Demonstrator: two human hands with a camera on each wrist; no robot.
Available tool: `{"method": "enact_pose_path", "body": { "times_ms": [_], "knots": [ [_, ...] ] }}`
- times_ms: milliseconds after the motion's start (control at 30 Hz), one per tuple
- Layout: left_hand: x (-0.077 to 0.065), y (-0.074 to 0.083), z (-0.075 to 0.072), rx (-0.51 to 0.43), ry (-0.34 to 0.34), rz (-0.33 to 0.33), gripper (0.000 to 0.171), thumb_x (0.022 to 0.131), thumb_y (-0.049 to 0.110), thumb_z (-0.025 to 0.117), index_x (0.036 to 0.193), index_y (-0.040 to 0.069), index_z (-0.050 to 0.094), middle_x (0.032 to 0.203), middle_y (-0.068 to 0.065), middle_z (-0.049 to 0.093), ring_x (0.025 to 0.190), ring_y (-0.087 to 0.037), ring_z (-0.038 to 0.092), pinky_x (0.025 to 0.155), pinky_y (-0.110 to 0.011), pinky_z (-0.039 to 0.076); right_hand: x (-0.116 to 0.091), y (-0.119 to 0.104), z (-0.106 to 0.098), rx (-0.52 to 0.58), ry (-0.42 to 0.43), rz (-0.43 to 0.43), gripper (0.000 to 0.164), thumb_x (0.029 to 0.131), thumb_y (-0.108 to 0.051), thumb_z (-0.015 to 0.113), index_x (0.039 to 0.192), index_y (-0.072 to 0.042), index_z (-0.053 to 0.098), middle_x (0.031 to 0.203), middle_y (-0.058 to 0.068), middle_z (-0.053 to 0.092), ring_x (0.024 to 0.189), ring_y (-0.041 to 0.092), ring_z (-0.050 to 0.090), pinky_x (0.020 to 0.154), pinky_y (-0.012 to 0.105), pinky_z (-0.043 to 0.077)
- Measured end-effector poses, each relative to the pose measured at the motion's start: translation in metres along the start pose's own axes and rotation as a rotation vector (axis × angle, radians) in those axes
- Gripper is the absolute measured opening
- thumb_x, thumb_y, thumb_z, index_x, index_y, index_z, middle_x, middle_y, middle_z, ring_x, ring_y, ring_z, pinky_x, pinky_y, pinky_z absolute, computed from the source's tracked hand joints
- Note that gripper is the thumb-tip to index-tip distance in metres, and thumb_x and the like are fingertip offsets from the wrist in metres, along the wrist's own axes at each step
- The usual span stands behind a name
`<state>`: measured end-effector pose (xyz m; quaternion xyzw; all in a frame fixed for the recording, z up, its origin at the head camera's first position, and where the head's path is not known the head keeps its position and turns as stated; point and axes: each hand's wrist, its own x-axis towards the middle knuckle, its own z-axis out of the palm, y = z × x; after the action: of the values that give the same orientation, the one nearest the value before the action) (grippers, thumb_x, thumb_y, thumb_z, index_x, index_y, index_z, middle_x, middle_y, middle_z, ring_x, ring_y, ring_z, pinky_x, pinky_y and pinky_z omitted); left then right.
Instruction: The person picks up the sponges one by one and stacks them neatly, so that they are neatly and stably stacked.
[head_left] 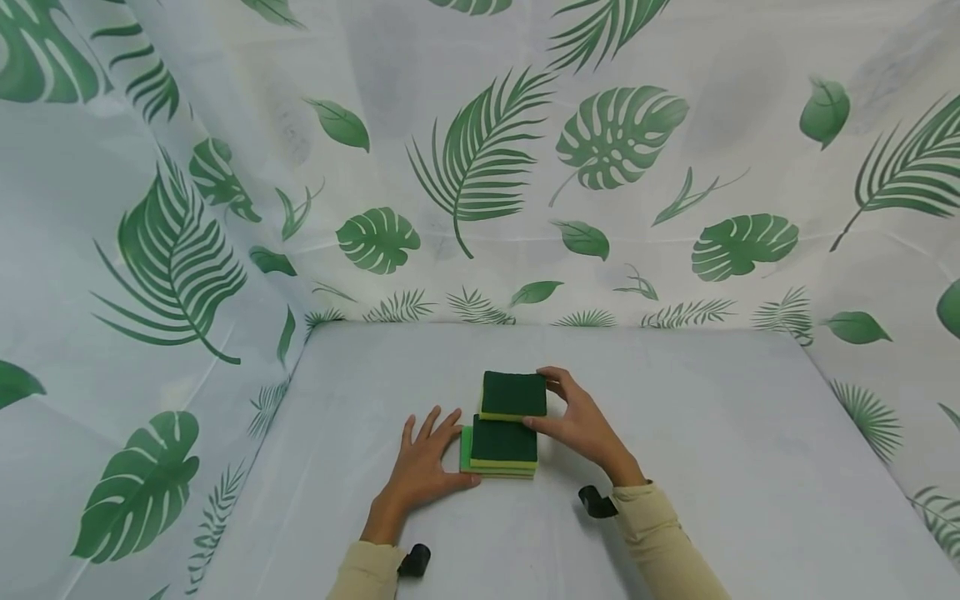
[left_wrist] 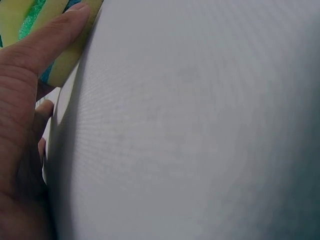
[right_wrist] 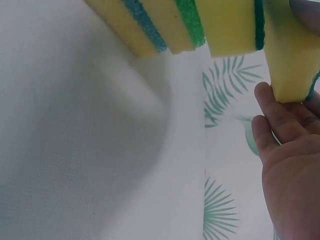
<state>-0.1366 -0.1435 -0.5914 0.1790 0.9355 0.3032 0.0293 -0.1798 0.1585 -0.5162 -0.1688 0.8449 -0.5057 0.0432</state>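
Note:
A stack of sponges [head_left: 504,442] lies on the table, yellow foam with scouring layers. The right wrist view shows a blue-layered sponge [right_wrist: 142,25] lowest, a light green-layered sponge [right_wrist: 170,25] above it, then a dark green-layered sponge [right_wrist: 227,30]. My right hand [head_left: 588,425] grips another yellow sponge with a dark green top [head_left: 514,393], thumb on the near side and fingers on the far side. This sponge is over the stack's far part, slightly right and tilted. My left hand [head_left: 423,462] holds the stack's left side between thumb [left_wrist: 60,35] and forefinger, other fingers spread.
A white table surface [head_left: 720,467] lies under everything. White sheets with green leaf prints [head_left: 480,275] rise at the back and both sides. A small black camera [head_left: 597,502] sits at the right wrist, another black camera [head_left: 415,560] at the left.

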Motion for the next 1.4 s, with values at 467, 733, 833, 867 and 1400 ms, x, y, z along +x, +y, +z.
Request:
{"method": "enact_pose_path", "body": {
  "times_ms": [467, 733, 833, 867, 1400],
  "knots": [
    [0.0, 0.002, 0.0, 0.008, -0.01, -0.019, 0.09, 0.082, 0.069, 0.078, 0.153, 0.017, 0.059, 0.172, 0.002, 0.037, 0.163, -0.03, 0.017, 0.128, -0.061, -0.004, -0.013, -0.004, 0.006, -0.005, -0.023, -0.004, 0.082, 0.09, -0.034, 0.09, 0.154, -0.01, 0.045, 0.156, 0.015, 0.053, 0.148, 0.043, 0.046, 0.117, 0.07, 0.036],
    [-0.002, 0.005, -0.002, -0.004, 0.001, -0.018, 0.089, 0.082, 0.066, 0.08, 0.152, 0.014, 0.06, 0.171, 0.0, 0.039, 0.163, -0.031, 0.018, 0.127, -0.062, -0.003, -0.02, -0.005, 0.01, 0.025, -0.035, -0.017, 0.08, 0.088, -0.029, 0.091, 0.152, -0.011, 0.046, 0.153, 0.013, 0.056, 0.146, 0.041, 0.048, 0.119, 0.067, 0.035],
    [-0.002, 0.005, -0.002, -0.008, 0.004, -0.019, 0.089, 0.081, 0.065, 0.081, 0.151, 0.014, 0.061, 0.171, 0.0, 0.039, 0.163, -0.031, 0.018, 0.127, -0.062, -0.004, -0.023, -0.005, 0.011, 0.017, -0.032, -0.024, 0.08, 0.088, -0.029, 0.092, 0.152, -0.01, 0.046, 0.152, 0.012, 0.057, 0.146, 0.04, 0.049, 0.12, 0.065, 0.035],
    [-0.001, 0.005, -0.002, -0.01, 0.006, -0.018, 0.089, 0.081, 0.065, 0.081, 0.151, 0.014, 0.061, 0.171, 0.0, 0.039, 0.163, -0.031, 0.018, 0.127, -0.062, -0.004, -0.023, -0.005, 0.011, 0.017, -0.031, -0.026, 0.081, 0.088, -0.028, 0.092, 0.152, -0.008, 0.046, 0.152, 0.013, 0.057, 0.145, 0.04, 0.049, 0.12, 0.065, 0.036],
    [0.0, 0.003, 0.0, 0.011, 0.005, -0.022, 0.089, 0.082, 0.067, 0.08, 0.152, 0.016, 0.06, 0.171, 0.001, 0.038, 0.163, -0.03, 0.017, 0.128, -0.061, -0.004, -0.033, -0.007, 0.015, 0.008, -0.026, -0.047, 0.08, 0.088, -0.029, 0.091, 0.152, -0.01, 0.047, 0.151, 0.011, 0.057, 0.144, 0.037, 0.051, 0.118, 0.068, 0.036]
  ]
}}
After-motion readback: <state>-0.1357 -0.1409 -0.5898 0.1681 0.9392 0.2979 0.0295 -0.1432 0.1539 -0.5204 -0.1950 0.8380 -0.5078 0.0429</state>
